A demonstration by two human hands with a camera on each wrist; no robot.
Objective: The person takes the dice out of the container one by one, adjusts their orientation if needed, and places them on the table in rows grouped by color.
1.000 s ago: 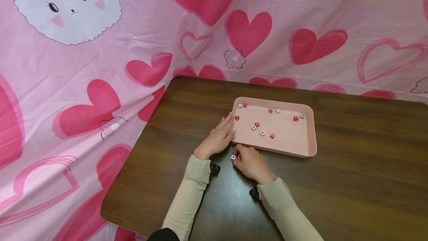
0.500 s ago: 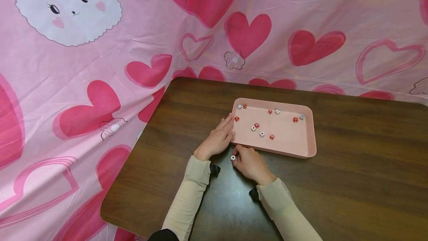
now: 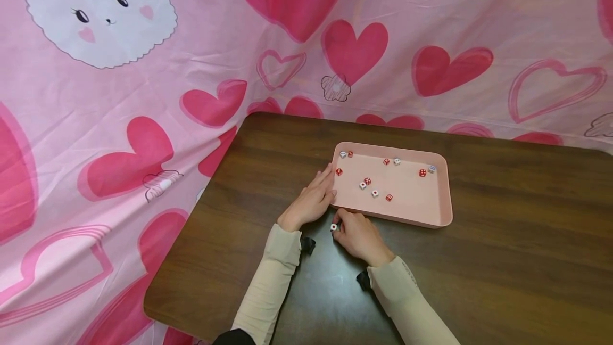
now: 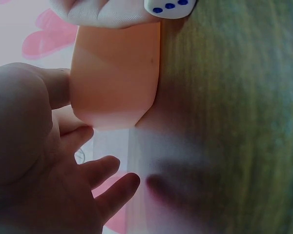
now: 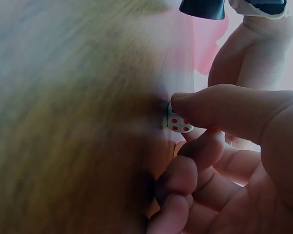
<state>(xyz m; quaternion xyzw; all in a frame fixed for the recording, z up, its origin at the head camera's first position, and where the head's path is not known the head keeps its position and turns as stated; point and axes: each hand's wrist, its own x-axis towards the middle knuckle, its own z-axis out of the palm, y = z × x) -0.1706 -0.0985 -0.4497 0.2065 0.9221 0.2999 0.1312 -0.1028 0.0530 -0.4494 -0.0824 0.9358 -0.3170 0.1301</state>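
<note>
In the head view my right hand (image 3: 361, 236) pinches a white die (image 3: 333, 227) low at the table, just in front of the pink tray's near left corner. The right wrist view shows the thumb pressed on this die (image 5: 180, 126), with red pips on one face and the other fingers curled beneath. My left hand (image 3: 308, 201) rests against the left side of the tray (image 3: 407, 219), fingers extended. From the left wrist, the tray's outer wall (image 4: 117, 73) lies beside that hand's thumb and fingers. Inside the tray are several red dice (image 3: 422, 173) and white dice (image 3: 375, 194).
The brown wooden table (image 3: 517, 228) extends right of the tray, and its left edge runs diagonally. A pink cloth with hearts (image 3: 354, 49) hangs behind and to the left. Black straps (image 3: 308, 245) sit at both wrists.
The head view has shifted very slightly, so the scene sits a little lower. Both hands, the pinched die and the tray's dice keep their places.
</note>
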